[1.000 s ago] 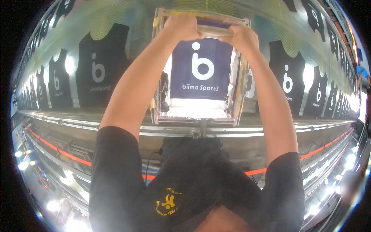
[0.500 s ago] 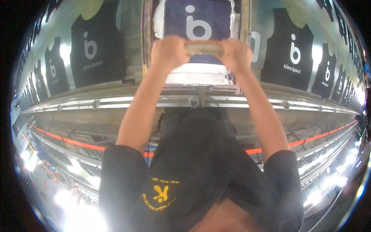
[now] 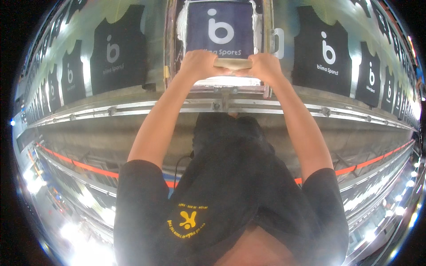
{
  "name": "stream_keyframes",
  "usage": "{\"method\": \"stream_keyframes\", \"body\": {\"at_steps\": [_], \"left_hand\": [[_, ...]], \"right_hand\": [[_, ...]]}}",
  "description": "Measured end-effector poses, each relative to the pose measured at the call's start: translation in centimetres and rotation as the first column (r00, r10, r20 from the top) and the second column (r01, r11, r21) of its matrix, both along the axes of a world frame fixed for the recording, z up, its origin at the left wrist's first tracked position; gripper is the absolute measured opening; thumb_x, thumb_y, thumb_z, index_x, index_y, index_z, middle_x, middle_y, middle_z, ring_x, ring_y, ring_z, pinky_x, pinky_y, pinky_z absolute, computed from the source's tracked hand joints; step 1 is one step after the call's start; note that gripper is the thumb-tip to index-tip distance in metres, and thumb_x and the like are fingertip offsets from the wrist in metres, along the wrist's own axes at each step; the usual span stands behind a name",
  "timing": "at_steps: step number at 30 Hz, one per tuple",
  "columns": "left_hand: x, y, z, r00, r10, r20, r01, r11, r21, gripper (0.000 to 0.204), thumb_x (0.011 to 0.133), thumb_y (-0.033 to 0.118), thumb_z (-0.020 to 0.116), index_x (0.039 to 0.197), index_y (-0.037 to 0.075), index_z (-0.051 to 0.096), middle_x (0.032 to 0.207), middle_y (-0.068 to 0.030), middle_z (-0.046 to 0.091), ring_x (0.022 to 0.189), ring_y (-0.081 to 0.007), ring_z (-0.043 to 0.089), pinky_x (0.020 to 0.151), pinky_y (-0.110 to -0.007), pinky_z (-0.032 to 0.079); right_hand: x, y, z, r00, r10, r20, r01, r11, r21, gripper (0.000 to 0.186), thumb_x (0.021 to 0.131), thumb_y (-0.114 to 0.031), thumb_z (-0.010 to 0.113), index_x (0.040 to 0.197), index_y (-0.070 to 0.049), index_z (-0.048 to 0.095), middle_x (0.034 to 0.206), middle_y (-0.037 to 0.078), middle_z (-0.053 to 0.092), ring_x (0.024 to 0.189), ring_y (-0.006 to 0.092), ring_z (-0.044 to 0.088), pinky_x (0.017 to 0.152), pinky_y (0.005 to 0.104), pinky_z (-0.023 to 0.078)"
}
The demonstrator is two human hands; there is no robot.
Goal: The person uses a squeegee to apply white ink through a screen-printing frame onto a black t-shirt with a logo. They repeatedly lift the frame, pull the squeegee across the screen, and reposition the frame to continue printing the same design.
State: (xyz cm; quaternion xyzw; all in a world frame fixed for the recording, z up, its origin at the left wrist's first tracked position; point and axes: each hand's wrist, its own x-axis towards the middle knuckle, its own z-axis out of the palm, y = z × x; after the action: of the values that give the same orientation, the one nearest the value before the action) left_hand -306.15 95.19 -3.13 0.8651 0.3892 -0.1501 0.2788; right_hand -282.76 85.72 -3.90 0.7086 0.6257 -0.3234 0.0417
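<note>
Both of my hands grip a squeegee with a pale wooden handle (image 3: 232, 64) laid crosswise over a printing screen. My left hand (image 3: 198, 66) is closed around its left end, and my right hand (image 3: 265, 68) around the right end. The screen's frame (image 3: 170, 48) surrounds a dark blue-purple stencil window (image 3: 199, 29) with a white round logo. White ink (image 3: 226, 81) lies in a band on the near side of the squeegee, and more is smeared along the window's side edges. The squeegee's blade is hidden by the handle and hands.
Black sleeveless shirts with white prints lie in a row along the table, one left (image 3: 119, 48) and one right (image 3: 321, 51) of the screen. A metal rail (image 3: 151, 110) runs along the table's near edge. Behind me an orange-red strip (image 3: 93, 167) borders another table.
My hands have drawn the squeegee toward me, down the screen. More of the stencil's white logo and lettering shows beyond it. My view has shifted slightly.
</note>
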Motion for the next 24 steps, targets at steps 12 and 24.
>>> {"method": "stream_keyframes", "body": {"at_steps": [12,24], "left_hand": [[1.4,13.5,2.9,0.997,-0.081,0.010,0.082,0.996,-0.041,0.087,0.075,0.091,0.073,0.098,0.008,0.083,0.088,-0.0161,0.079,0.090,-0.0354,0.079,0.085,-0.048,0.061],[3.8,25.8,-1.8,0.961,-0.148,0.235,0.104,0.976,0.192,0.043,0.093,0.048,0.080,0.115,0.012,0.079,0.101,-0.0132,0.079,0.101,-0.0350,0.076,0.089,-0.051,0.059]], "right_hand": [[7.7,5.0,0.2,0.704,-0.586,-0.402,0.711,0.573,0.409,0.058,0.107,-0.057,0.064,0.098,-0.002,0.079,0.078,0.007,0.073,0.074,0.0143,0.064,0.075,0.0377,0.055],[7.7,5.1,-3.7,0.295,-0.758,-0.582,0.903,0.421,-0.090,0.042,0.106,-0.033,0.076,0.131,0.000,0.070,0.073,-0.004,0.055,0.056,0.0050,0.048,0.050,0.0259,0.038]]}}
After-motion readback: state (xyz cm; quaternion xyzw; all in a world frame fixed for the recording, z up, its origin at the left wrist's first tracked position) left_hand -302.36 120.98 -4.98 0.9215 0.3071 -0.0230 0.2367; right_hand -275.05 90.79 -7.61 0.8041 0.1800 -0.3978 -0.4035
